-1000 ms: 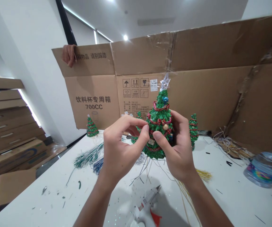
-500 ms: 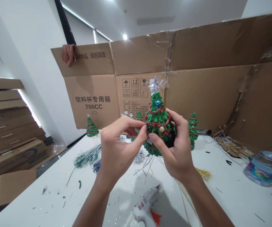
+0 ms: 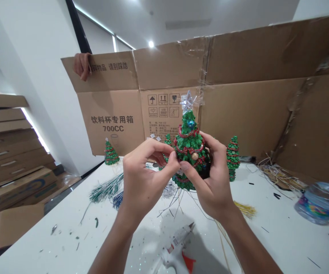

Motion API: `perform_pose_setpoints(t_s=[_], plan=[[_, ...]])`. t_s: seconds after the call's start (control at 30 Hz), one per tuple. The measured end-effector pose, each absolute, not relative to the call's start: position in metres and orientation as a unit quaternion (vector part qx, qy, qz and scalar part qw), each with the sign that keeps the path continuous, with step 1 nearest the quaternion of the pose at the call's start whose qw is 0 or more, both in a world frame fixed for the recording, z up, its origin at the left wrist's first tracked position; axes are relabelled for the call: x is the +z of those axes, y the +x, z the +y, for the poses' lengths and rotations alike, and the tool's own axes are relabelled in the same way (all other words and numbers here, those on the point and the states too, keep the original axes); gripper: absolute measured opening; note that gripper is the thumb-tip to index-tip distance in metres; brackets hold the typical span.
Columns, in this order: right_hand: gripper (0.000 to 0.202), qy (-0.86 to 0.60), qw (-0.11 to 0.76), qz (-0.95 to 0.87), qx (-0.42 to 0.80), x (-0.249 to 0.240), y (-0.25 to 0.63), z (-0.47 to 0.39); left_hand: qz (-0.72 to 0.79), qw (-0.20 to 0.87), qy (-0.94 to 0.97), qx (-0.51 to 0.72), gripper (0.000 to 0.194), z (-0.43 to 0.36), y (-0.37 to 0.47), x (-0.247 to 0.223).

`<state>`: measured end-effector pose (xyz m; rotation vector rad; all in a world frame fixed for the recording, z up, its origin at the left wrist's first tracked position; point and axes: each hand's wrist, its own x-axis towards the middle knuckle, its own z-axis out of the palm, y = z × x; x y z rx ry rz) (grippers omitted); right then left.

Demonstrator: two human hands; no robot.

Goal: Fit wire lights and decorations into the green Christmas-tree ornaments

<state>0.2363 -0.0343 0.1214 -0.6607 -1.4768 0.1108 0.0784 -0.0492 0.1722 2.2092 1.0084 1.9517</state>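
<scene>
One decorated tree point(image 3: 190, 144) is held upright between the two hands, raised over the table point(image 3: 281, 239); it is topped by one clear star point(image 3: 187, 102). Its right side is gripped by the right hand point(image 3: 216, 182), the thumb laid across the front. At its left side, the thumb and forefinger of the left hand point(image 3: 147, 175) are pressed together in a pinch; whether a small piece is caught there cannot be told. Three other trees can be counted: one by the table's far left corner point(image 3: 112, 153), one partly hidden behind the left hand point(image 3: 168, 140), one toward the far edge at right point(image 3: 233, 156). Four bundles of strands are seen, green point(image 3: 107, 189), blue point(image 3: 117, 200), silver point(image 3: 169, 188) and yellow point(image 3: 246, 209). One glue gun point(image 3: 177, 249) is placed toward the near edge, one bottle point(image 3: 318, 201) on the table's right side. Behind everything, a cardboard sheet point(image 3: 244, 114) is stood.
</scene>
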Motion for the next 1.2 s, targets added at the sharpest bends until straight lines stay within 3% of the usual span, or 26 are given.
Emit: perform_pose_setpoints(t_s=[0.3,1.0,1.2], plan=[[0.062,-0.298,0.695,-0.647,0.092,0.1207,0.2331,-0.0346,0.325,0.006,0.710,0.625,0.013,-0.0493,0.0798,0.1717],[0.062,-0.285,0.704,-0.640,0.112,0.1196,0.2339,-0.0343,0.314,0.104,0.730,0.598,0.009,-0.0452,0.0770,0.1701],[0.061,-0.281,0.710,-0.635,0.113,0.1196,0.2361,-0.0326,0.319,0.078,0.723,0.609,0.004,-0.0481,0.0777,0.1700]])
